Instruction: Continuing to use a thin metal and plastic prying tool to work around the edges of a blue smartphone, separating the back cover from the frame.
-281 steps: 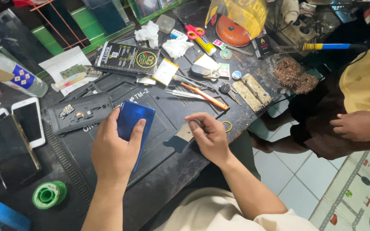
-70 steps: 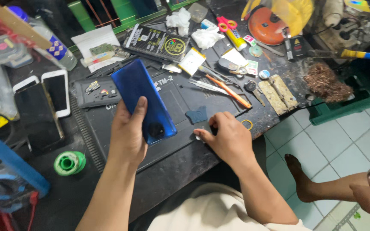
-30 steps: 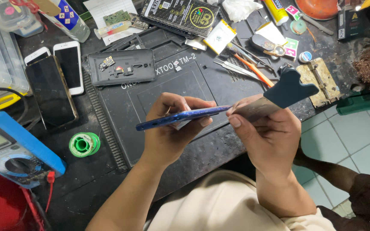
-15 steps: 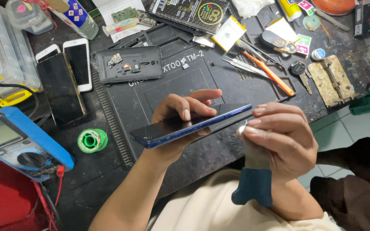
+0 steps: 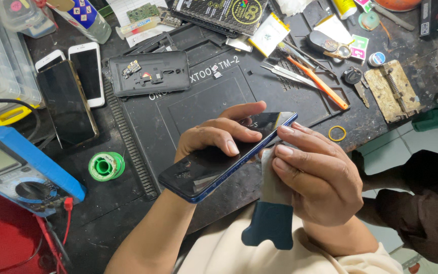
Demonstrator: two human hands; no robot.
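Cluttered with tools and parts, the dark counter (image 5: 128,213) filled most of the view from above, with white floor tiles showing past its right edge. Nearest the body, the right hand (image 5: 313,175) pinched a thin pry tool (image 5: 269,213), its pale blade pressed between thumb and fingers and its dark blue handle hanging down toward the lap; half a second earlier it had been held much the same, but a second before that the tool was raised flat, level with the phone's edge. The left hand (image 5: 214,137) gripped the blue phone (image 5: 226,155) from behind, fingers curled over the dark glass, holding it tilted above the black work mat (image 5: 188,101) and clear of the counter. The phone had turned from edge-on to glass-up, so the blade's tip now met its right side near the seam, though the contact itself was hidden by fingers. Left of the hands lay a green solder spool (image 5: 106,166) and a blue meter (image 5: 24,165). Farther off sat a phone back shell (image 5: 150,73), two phones (image 5: 72,91), orange-handled tweezers (image 5: 315,81) and a yellow rubber band (image 5: 337,133). Open mat lay just under the phone; the counter's near edge stood close beneath both wrists.
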